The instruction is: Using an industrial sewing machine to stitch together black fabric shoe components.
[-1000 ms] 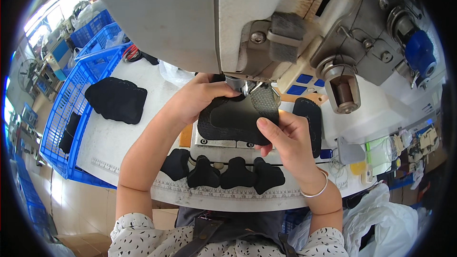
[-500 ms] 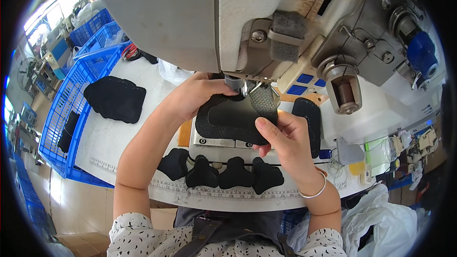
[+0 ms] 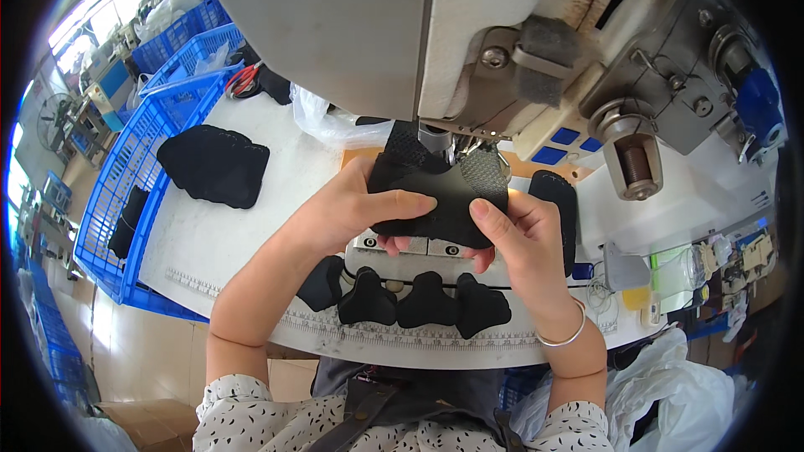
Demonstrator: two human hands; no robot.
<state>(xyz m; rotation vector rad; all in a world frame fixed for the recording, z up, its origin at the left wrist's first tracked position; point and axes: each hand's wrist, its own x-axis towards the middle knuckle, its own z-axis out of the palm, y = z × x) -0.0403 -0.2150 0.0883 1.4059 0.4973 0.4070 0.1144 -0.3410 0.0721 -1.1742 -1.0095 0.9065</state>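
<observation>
A black fabric piece, smooth in the middle with mesh at its far corners, lies partly beneath the presser foot of a large sewing machine. My left hand grips its left side, thumb on top and fingers underneath. On the right side my right hand pinches it the same way, and a bangle circles that wrist. The stitching point is partly hidden by the foot. Several small shaped black pieces lie in a row between my forearms, on the near side of the machine's metal plate.
A stack of black pieces lies at left beside a blue crate. Another black piece rests right of my right hand. A clear plastic bag sits behind. The white table carries a ruler strip along its front.
My left hand has come away from beside the presser foot, toward me, onto the fabric's left side. The fabric's near part looks bent or tilted now. The whole view has shifted slightly.
</observation>
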